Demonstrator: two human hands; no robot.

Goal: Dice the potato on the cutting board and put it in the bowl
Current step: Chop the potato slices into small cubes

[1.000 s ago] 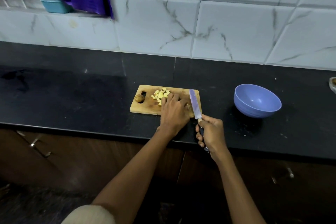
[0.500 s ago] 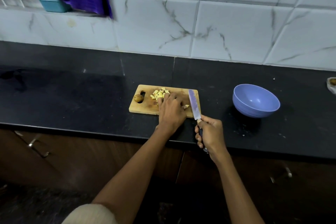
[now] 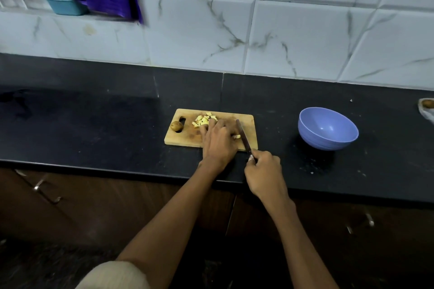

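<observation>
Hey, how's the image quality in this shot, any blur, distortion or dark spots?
Head view: wide-angle bending curves the tile lines and counter edge; dim, bluish light; the bowl casts a shadow on its near side; the knife blade looks dark and slightly smeared; the cabinets below are nearly black.

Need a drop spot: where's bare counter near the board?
Bare counter between cutting board and bowl, and left of the board. Crowded: board itself, with diced potato, left hand, knife, right hand.
</observation>
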